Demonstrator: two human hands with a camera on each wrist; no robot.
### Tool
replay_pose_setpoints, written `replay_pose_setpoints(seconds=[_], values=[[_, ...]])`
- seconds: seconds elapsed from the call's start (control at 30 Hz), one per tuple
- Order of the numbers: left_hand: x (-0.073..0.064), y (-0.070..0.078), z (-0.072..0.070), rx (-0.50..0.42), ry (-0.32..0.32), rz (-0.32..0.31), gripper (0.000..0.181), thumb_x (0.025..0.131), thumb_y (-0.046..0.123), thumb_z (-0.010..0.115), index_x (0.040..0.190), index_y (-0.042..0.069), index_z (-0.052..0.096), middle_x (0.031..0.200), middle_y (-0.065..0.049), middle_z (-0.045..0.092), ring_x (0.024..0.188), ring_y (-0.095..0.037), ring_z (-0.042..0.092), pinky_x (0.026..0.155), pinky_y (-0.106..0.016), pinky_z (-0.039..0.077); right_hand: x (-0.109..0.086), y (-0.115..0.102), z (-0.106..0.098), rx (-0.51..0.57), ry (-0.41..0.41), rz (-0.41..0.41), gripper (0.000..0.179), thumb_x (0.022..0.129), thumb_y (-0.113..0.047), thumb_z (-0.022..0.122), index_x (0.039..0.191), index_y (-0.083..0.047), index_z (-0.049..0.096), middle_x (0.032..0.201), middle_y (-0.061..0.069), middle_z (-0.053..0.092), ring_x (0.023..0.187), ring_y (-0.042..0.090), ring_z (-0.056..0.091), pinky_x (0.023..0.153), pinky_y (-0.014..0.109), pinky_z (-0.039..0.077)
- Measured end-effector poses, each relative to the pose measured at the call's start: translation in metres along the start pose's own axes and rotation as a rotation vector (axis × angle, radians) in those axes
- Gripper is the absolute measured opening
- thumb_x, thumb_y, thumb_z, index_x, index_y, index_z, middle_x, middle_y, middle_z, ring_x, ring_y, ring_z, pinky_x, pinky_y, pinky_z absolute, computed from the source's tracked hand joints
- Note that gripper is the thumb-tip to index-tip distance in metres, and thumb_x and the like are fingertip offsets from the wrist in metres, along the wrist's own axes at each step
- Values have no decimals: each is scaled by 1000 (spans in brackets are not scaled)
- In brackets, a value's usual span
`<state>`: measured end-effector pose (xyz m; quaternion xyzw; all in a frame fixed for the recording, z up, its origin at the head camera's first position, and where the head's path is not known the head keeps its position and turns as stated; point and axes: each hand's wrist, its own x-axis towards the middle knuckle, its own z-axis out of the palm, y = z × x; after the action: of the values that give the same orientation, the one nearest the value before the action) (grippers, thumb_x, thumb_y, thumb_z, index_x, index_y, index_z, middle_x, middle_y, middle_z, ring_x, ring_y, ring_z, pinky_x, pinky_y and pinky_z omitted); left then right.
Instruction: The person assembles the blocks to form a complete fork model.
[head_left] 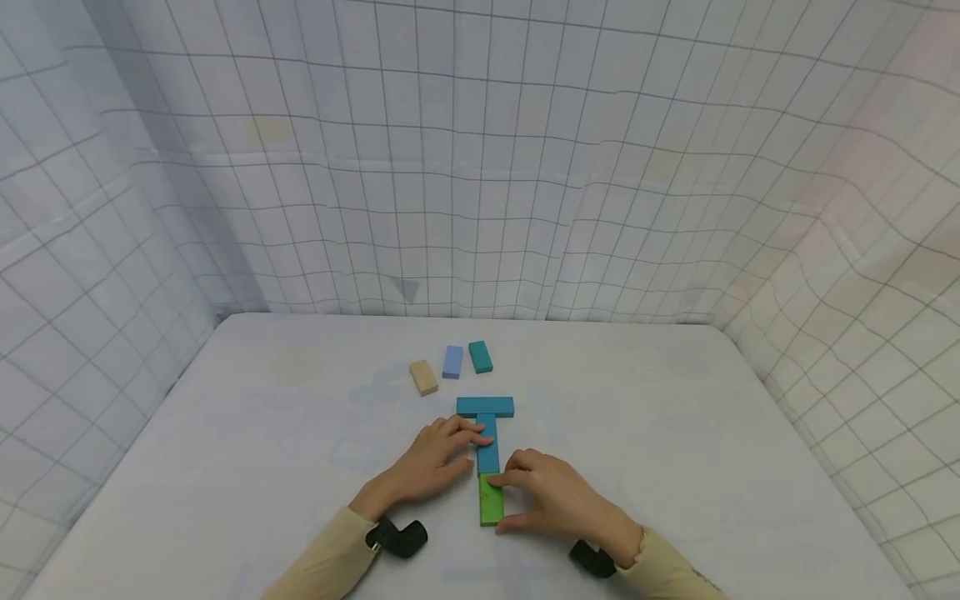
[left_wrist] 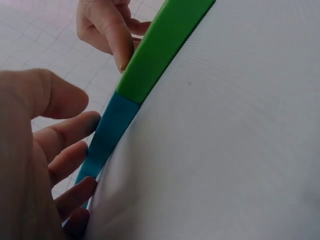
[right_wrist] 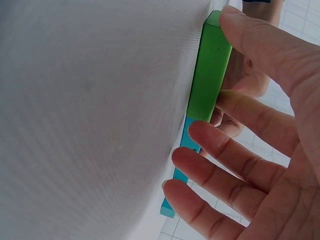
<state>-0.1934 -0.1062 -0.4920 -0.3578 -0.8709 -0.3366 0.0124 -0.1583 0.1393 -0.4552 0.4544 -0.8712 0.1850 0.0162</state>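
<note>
In the head view a blue block (head_left: 491,461) runs from a blue crossbar block (head_left: 495,407) to a green block (head_left: 491,505), all flat on the table in a T shape. My left hand (head_left: 430,461) lies left of the stem with relaxed fingers; its fingertips (left_wrist: 94,119) touch the blue block. My right hand (head_left: 558,498) spans the green block's length. Its thumb (right_wrist: 240,30) is at the near end and its index finger at the end by the seam. The other right fingers stay loosely spread beside the blocks.
Behind the T lie a tan block (head_left: 423,377), a light blue block (head_left: 452,362) and a teal block (head_left: 481,357). A white table (head_left: 637,400) is enclosed at the back and sides by a grid-patterned curtain (head_left: 480,150). Black wrist devices (head_left: 401,540) sit by the sleeves.
</note>
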Motion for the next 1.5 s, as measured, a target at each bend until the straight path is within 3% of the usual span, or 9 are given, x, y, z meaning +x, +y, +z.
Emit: replay_pose_setpoints(seconds=[0.13, 0.27, 0.4, 0.53, 1.07, 1.5], values=[[-2, 2, -1, 31, -47, -27, 44, 88, 22, 60, 132, 21, 55, 138, -2, 41, 124, -25, 37, 95, -51, 30, 0, -1, 0, -1, -1, -3, 56, 77, -51, 74, 120, -16, 68, 99, -7, 56, 82, 2, 49, 69, 17, 42], [-4, 6, -2, 36, -87, -62, 52, 88, 43, 63, 136, 25, 51, 141, 1, 38, 128, -24, 33, 98, -51, 26, 1, 0, 0, 3, -3, -3, 55, 77, -51, 73, 120, -16, 68, 99, -8, 56, 82, 2, 49, 68, 17, 42], [-6, 9, -1, 51, -78, -74, 68, 81, 62, 63, 137, 26, 49, 141, 2, 37, 129, -23, 32, 98, -50, 27, 1, 1, 1, 10, -2, -2, 55, 77, -51, 73, 120, -17, 68, 99, -8, 57, 82, 2, 49, 68, 17, 42], [-7, 13, 3, 90, -56, -88, 79, 76, 70, 62, 139, 25, 47, 141, 2, 36, 128, -22, 32, 97, -48, 28, 1, 1, 2, 1, 5, -11, 55, 77, -51, 73, 119, -16, 69, 98, -8, 57, 83, 2, 49, 69, 17, 42], [-10, 19, 15, 159, -70, -124, 89, 75, 77, 53, 145, 24, 36, 151, 0, 26, 136, -24, 24, 103, -50, 21, 0, 1, 3, -8, -4, 3, 55, 77, -51, 74, 120, -18, 68, 100, -9, 57, 85, 2, 50, 70, 19, 43], [-11, 22, 15, 177, -50, -100, 87, 78, 74, 53, 144, 21, 37, 150, -2, 27, 135, -25, 26, 102, -51, 23, -3, 6, 3, 6, 1, -40, 57, 79, -55, 70, 123, -19, 65, 104, -9, 57, 91, 2, 50, 77, 20, 44]])
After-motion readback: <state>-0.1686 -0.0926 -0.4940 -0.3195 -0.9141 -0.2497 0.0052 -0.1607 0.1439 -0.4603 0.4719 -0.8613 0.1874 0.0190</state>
